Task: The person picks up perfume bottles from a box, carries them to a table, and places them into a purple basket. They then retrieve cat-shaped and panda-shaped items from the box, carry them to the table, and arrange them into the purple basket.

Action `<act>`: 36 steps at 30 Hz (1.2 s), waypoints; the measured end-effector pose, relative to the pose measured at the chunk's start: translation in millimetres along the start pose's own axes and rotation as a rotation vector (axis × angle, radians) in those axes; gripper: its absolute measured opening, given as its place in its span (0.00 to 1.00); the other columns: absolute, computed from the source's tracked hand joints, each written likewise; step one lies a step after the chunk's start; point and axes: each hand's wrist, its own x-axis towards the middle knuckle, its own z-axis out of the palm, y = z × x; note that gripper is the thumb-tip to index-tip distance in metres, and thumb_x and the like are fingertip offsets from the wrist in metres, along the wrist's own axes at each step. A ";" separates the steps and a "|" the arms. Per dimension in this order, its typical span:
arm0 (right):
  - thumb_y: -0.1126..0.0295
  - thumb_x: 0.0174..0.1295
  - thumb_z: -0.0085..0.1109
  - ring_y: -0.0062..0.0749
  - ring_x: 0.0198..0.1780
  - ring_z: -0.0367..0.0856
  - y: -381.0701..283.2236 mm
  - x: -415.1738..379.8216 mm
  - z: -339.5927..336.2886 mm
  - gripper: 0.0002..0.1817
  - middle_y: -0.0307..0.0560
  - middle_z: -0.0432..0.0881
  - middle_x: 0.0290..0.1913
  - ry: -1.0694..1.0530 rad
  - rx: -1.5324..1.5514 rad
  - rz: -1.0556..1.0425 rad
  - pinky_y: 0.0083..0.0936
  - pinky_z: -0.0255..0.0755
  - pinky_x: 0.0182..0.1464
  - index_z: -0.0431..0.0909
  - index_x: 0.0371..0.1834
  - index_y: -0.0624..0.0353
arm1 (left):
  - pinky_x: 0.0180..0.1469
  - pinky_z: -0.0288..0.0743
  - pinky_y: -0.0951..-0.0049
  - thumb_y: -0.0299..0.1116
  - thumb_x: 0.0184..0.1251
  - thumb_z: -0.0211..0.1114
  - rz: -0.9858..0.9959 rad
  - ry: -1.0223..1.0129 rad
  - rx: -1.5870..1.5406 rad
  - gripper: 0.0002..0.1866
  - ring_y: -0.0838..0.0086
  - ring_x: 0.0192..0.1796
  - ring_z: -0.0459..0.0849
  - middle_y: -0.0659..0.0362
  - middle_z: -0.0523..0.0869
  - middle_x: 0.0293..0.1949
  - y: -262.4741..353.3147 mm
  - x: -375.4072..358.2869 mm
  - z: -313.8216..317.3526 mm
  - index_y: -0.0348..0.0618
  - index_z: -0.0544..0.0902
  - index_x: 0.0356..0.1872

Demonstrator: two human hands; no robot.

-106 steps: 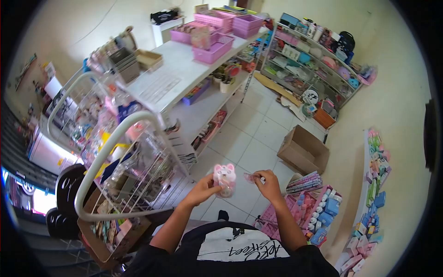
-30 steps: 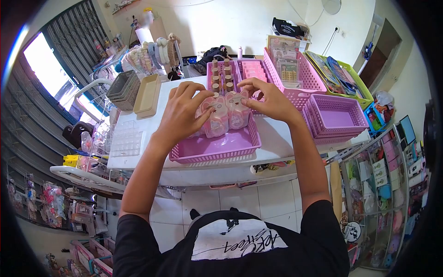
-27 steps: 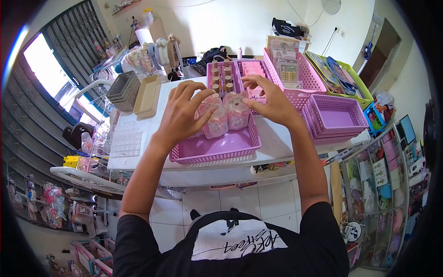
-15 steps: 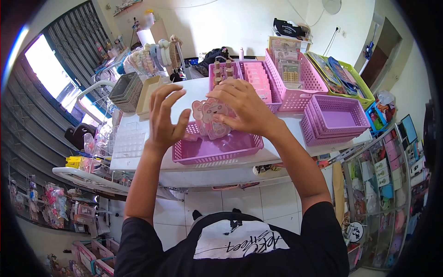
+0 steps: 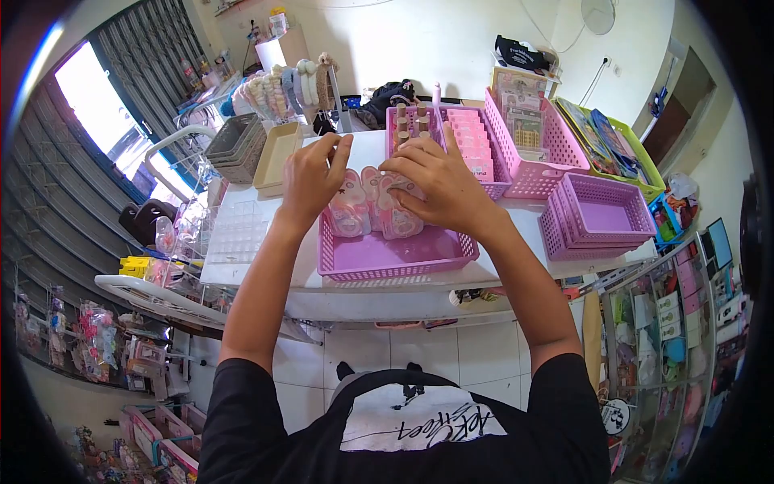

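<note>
Two pink animal-shaped packs stand side by side in a purple basket (image 5: 399, 256): a left pack (image 5: 349, 211) and a right pack (image 5: 397, 218). My right hand (image 5: 439, 181) is at the top of the right pack, its thumb across the front and its fingers bent over the upper edge, index finger raised. My left hand (image 5: 316, 177) hovers just above and left of the left pack, thumb up and fingers bent, with nothing seen between them. Its palm side is partly hidden.
Behind are a purple basket of pink cards (image 5: 472, 145), a pink basket (image 5: 548, 157) and a green basket (image 5: 645, 181). Stacked purple baskets (image 5: 601, 214) stand right. A beige tray (image 5: 276, 165), grey baskets (image 5: 234, 153) and a clear divided tray (image 5: 235, 234) lie left.
The packs now stand apart side by side, where they looked bunched together before. My left hand has moved right and up, closer to them. The whole view has shifted slightly.
</note>
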 end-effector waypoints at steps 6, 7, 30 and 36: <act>0.65 0.55 0.68 0.38 0.64 0.71 2.7 -7.1 -3.8 0.23 0.40 0.79 0.51 0.002 0.021 0.040 0.71 0.45 0.72 0.77 0.56 0.48 | 0.40 0.75 0.65 0.31 0.70 0.59 0.007 0.034 -0.183 0.09 0.62 0.38 0.83 0.51 0.83 0.36 1.5 -16.7 -19.2 0.37 0.81 0.43; 0.65 0.55 0.68 0.39 0.64 0.71 2.2 -7.9 -5.2 0.24 0.41 0.78 0.52 0.036 0.017 0.035 0.71 0.46 0.71 0.77 0.57 0.48 | 0.40 0.75 0.65 0.31 0.70 0.59 0.006 0.033 -0.186 0.09 0.62 0.38 0.83 0.51 0.83 0.36 1.7 -20.3 -23.5 0.37 0.81 0.43; 0.43 0.63 0.57 0.47 0.52 0.83 -222.2 -340.4 390.3 0.29 0.57 0.85 0.49 -1.491 0.853 0.236 0.38 0.74 0.56 0.83 0.50 0.59 | 0.58 0.74 0.55 0.67 0.58 0.59 -1.758 -0.903 -0.108 0.41 0.49 0.55 0.83 0.37 0.85 0.48 -1.5 -713.3 -172.2 0.28 0.84 0.46; 0.52 0.59 0.60 0.49 0.44 0.85 -334.2 -234.1 470.7 0.20 0.57 0.86 0.40 -1.626 0.641 -0.272 0.43 0.76 0.48 0.85 0.40 0.59 | 0.47 0.78 0.54 0.56 0.61 0.59 -1.803 -0.536 -0.023 0.28 0.52 0.39 0.88 0.41 0.87 0.33 -27.9 -812.2 -260.6 0.34 0.87 0.36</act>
